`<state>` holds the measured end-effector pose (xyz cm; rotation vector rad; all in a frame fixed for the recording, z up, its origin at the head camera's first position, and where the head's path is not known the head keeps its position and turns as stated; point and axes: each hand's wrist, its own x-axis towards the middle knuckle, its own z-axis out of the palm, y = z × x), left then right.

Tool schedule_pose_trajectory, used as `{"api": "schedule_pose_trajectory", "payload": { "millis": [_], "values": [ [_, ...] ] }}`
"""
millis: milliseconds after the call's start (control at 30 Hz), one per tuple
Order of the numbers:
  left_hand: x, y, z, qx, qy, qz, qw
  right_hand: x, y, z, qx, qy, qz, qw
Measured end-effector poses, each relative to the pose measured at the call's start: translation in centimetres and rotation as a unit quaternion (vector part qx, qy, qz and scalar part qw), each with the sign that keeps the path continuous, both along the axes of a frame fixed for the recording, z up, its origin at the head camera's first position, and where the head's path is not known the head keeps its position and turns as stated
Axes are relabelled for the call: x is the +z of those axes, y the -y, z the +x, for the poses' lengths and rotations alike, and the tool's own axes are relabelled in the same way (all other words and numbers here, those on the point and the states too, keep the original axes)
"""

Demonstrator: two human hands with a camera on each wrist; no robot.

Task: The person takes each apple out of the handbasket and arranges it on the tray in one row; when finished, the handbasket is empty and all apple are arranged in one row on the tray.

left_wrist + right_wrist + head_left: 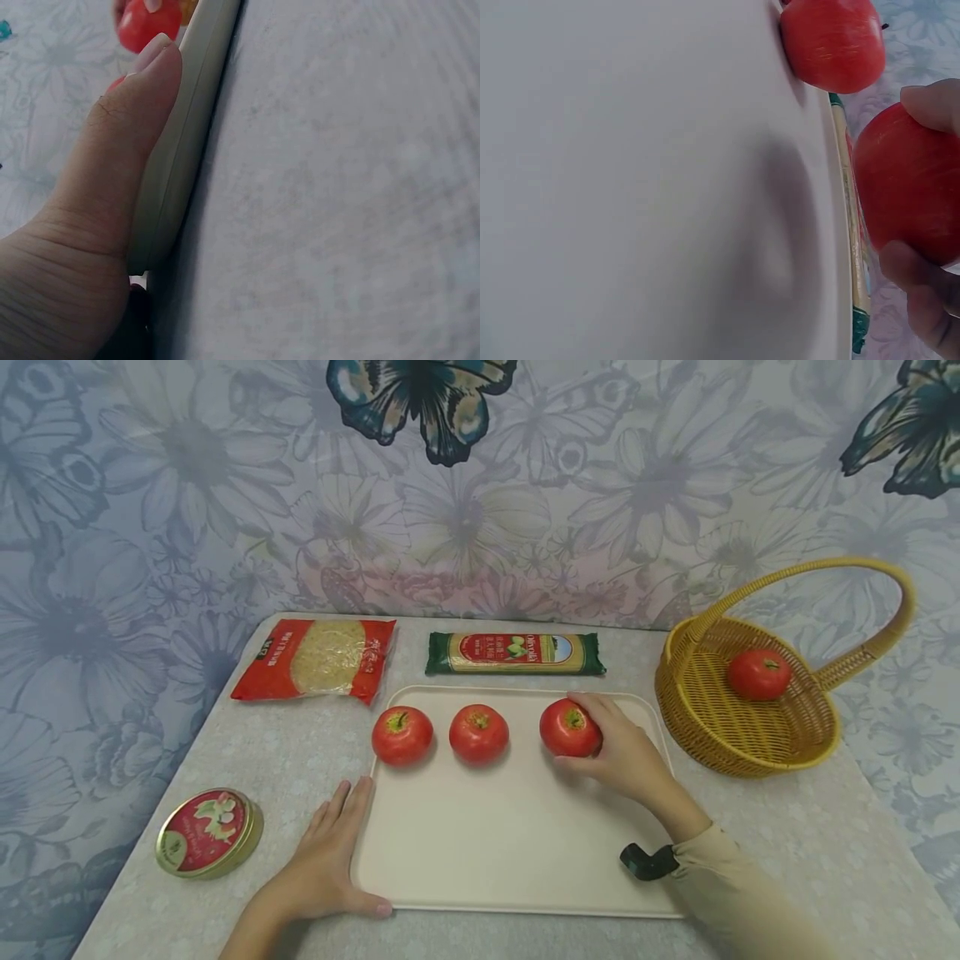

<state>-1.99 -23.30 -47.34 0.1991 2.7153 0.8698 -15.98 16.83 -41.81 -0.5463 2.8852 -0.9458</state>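
Observation:
My right hand [628,758] grips a red apple [564,729] over the right back part of the white tray [480,847]. In the right wrist view, this apple [907,180] sits between thumb and fingers, and a shadow lies on the tray below. Two more apples stand at the tray's back left: one apple [402,737] at the corner, another apple [478,735] beside it. My left hand [322,860] rests at the tray's front left corner, fingers extended along the left edge. Its thumb [120,142] touches the tray's front side in the left wrist view.
A yellow wicker basket [678,727] with one apple [759,674] inside stands at the right. Behind the tray lie a red noodle bag [318,658] and a green pasta packet [516,654]. A round tin [208,832] sits at the left. A patterned backdrop [465,535] rises behind.

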Motion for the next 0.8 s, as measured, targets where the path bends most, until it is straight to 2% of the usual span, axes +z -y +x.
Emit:
{"api": "schedule_pose_trajectory", "payload": {
  "millis": [300,800],
  "values": [
    [0.0,0.0,-0.1,0.002,0.007,-0.011,0.9999,-0.3,1.0,-0.4,0.003,0.014,0.029,0.9995],
    [0.2,-0.1,-0.1,0.002,0.011,-0.001,0.9999,-0.8,1.5,-0.9,0.009,0.041,0.048,0.9980]
  ]
}}
